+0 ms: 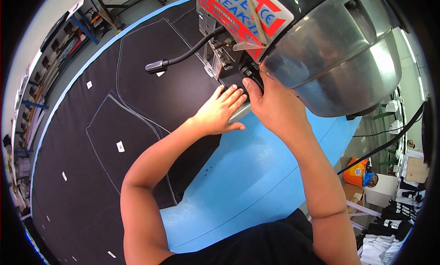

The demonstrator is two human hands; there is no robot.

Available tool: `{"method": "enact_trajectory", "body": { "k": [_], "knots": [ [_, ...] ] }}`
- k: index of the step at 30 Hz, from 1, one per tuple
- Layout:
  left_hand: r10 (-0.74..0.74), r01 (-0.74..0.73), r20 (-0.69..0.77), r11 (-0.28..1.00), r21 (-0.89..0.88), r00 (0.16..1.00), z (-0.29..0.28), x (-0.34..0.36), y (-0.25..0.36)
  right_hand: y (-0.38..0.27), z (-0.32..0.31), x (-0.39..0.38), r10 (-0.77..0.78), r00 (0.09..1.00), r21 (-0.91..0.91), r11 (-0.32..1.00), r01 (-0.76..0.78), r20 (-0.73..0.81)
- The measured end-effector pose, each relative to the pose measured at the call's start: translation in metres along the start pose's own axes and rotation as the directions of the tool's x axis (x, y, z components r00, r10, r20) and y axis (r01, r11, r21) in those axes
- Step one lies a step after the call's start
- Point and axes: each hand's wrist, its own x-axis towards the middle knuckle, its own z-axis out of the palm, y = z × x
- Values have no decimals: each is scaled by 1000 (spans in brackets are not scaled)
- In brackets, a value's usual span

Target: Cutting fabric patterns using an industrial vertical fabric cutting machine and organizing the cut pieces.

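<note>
A large fabric cutting machine [330,58] with a rounded metal motor housing stands at the upper right. Its black handle [251,74] is in the grip of my right hand [277,107], thumb along the near side. My left hand [220,110] lies flat with fingers outstretched on the black fabric [174,93], close to the machine's lower front. Pale outlines of curved pattern pieces mark the fabric. A slanted cut edge runs beside my left hand. The blade is mostly hidden behind the machine's foot and guard.
A small lamp [156,66] on a bent black neck reaches over the fabric. The blue tabletop [238,173] shows between my arms. White labels [120,146] dot the fabric. A black cable [385,146] hangs at right, near folded garments [380,246] and an orange bag [355,173].
</note>
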Motion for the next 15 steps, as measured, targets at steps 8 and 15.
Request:
{"method": "enact_trajectory", "body": {
  "k": [8, 15],
  "knots": [
    [-17, 16, 22, 999, 28, 1000, 15, 7, -16, -6, -1, 13, -30, 999, 38, 999, 31, -14],
    [-30, 29, 97, 1000, 10, 995, 11, 6, -16, -15, 0, 23, 64, 997, -4, 998, -64, 39]
  ]
}}
